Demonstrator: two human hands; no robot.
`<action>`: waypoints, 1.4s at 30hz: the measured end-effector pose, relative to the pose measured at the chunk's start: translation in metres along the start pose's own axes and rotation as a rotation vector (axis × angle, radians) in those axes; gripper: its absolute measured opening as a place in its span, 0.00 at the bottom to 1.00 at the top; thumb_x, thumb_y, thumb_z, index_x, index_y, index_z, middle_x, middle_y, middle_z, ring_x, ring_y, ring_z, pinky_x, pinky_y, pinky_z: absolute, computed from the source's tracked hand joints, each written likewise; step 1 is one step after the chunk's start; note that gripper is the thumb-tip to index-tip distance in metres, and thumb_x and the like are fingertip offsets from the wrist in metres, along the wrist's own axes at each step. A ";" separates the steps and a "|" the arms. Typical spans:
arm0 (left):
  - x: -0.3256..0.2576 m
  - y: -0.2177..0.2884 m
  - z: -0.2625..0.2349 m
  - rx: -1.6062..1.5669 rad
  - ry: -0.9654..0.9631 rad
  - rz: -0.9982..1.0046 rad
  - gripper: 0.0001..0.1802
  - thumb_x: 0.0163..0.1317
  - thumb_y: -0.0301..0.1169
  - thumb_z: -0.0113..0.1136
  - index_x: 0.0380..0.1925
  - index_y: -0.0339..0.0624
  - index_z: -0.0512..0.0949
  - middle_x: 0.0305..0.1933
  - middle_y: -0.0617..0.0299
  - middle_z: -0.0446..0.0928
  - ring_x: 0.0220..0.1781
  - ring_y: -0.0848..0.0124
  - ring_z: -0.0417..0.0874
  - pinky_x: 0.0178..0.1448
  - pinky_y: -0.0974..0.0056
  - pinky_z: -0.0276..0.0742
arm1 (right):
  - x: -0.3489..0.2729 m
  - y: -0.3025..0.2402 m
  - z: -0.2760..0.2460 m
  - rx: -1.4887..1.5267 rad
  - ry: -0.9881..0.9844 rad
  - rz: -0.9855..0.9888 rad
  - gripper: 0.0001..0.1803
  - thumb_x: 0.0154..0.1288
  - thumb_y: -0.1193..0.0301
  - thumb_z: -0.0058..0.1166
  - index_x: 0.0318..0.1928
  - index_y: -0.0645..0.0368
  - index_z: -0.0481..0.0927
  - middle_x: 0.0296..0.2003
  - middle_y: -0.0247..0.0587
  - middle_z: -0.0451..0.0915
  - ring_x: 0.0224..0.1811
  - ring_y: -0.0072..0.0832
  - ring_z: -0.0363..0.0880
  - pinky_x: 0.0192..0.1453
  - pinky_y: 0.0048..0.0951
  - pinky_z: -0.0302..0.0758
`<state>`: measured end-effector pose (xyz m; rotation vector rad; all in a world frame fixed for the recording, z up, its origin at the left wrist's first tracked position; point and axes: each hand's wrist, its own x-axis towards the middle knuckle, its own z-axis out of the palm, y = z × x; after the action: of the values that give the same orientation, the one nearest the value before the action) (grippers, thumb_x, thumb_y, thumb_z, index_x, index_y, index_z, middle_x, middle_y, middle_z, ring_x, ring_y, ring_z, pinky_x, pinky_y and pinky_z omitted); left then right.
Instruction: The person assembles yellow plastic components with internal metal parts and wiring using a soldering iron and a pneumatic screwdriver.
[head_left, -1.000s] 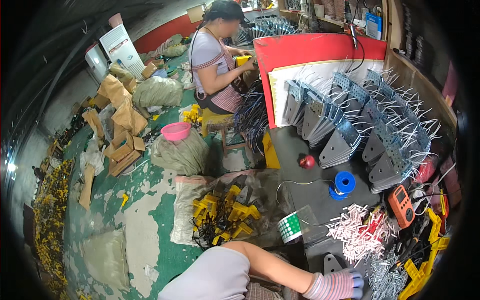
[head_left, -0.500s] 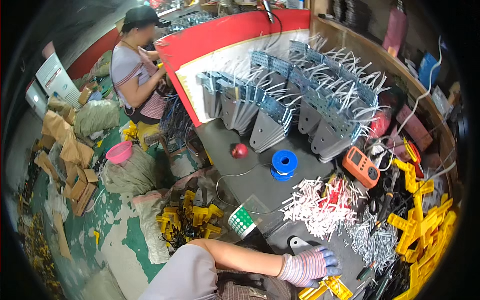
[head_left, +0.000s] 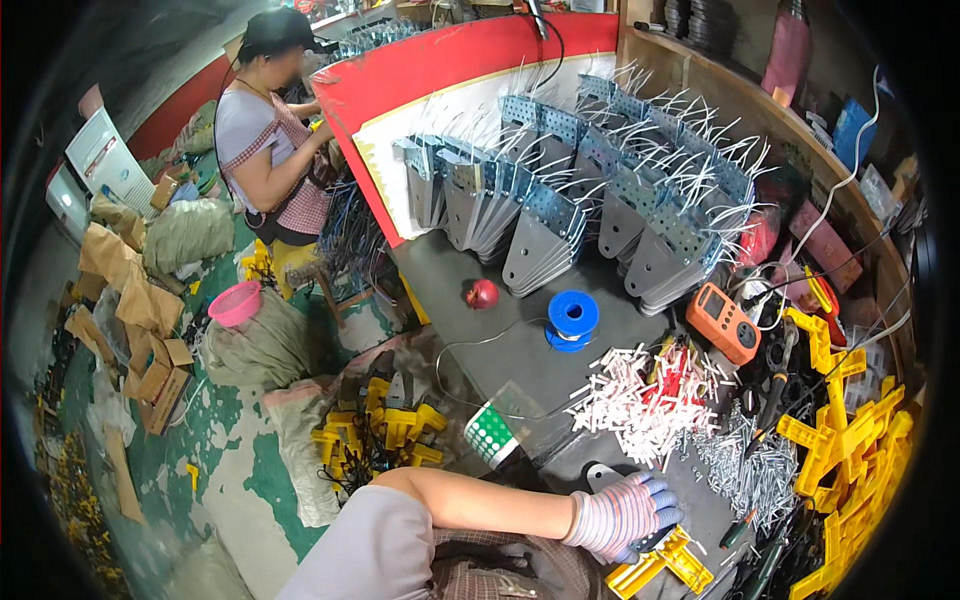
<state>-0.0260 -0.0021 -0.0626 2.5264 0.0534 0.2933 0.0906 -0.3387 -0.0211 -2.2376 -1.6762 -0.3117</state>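
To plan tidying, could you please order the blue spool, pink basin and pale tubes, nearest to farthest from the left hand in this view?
1. Pale tubes: beyond the left hand.
2. Blue spool: farther up the bench.
3. Pink basin: far left.

Beyond the left hand (head_left: 622, 517), piled white tubes (head_left: 640, 405) and small metal parts (head_left: 755, 480) blocked the way; bare table (head_left: 508, 375) (looped by thin wire (head_left: 480, 342)) lay open left of the blue spool (head_left: 573, 325).

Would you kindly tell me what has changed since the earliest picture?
The camera view has swung rightward and downward, revealing a yellow plastic piece by the gloved left hand; its grip is unclear. The blue spool, red round object and orange meter stayed put.
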 end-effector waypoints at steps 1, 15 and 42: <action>0.001 0.001 -0.004 -0.011 -0.057 -0.012 0.50 0.35 0.51 0.73 0.60 0.38 0.71 0.56 0.53 0.74 0.60 0.56 0.73 0.66 0.50 0.67 | 0.000 0.000 -0.001 -0.029 -0.040 0.052 0.09 0.65 0.71 0.61 0.42 0.64 0.81 0.39 0.52 0.81 0.40 0.49 0.79 0.47 0.46 0.77; -0.025 -0.033 -0.062 0.061 -0.034 0.011 0.42 0.45 0.49 0.73 0.60 0.45 0.72 0.56 0.51 0.73 0.59 0.51 0.72 0.64 0.48 0.66 | 0.117 0.011 0.018 0.987 -0.202 0.737 0.13 0.63 0.74 0.61 0.48 0.64 0.81 0.42 0.40 0.82 0.46 0.26 0.79 0.53 0.29 0.74; -0.023 -0.034 -0.058 0.190 0.043 0.129 0.45 0.48 0.58 0.69 0.63 0.45 0.71 0.57 0.51 0.72 0.58 0.50 0.72 0.64 0.48 0.67 | 0.120 0.030 0.042 -0.080 -0.126 -0.148 0.11 0.52 0.70 0.57 0.38 0.53 0.80 0.36 0.34 0.80 0.39 0.35 0.79 0.46 0.38 0.75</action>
<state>-0.0600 0.0558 -0.0392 2.7174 -0.0690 0.4115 0.1525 -0.2234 -0.0199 -2.2356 -1.9326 -0.2823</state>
